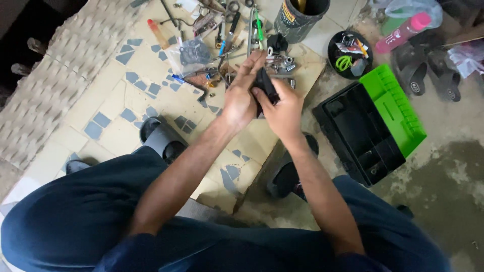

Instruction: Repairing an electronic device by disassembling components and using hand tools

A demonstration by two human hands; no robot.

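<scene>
Hands (262, 98) | both closing around small black part (264, 83), holding it above tiled floor (116, 126) near scattered tools (227, 30) | looking rigid, light; gripping its sides seeming safest.

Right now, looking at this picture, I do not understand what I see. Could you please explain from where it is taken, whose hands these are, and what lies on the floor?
There is no machine here. The one picture comes from a camera on a person's head, looking down at their own arms and knees. The left hand and right hand together hold a small black part. On the tiled floor lie scattered tools, a clear bag and a dark can. To the right sit an open black and green toolbox, a round black dish of small items and a pink bottle.
</scene>
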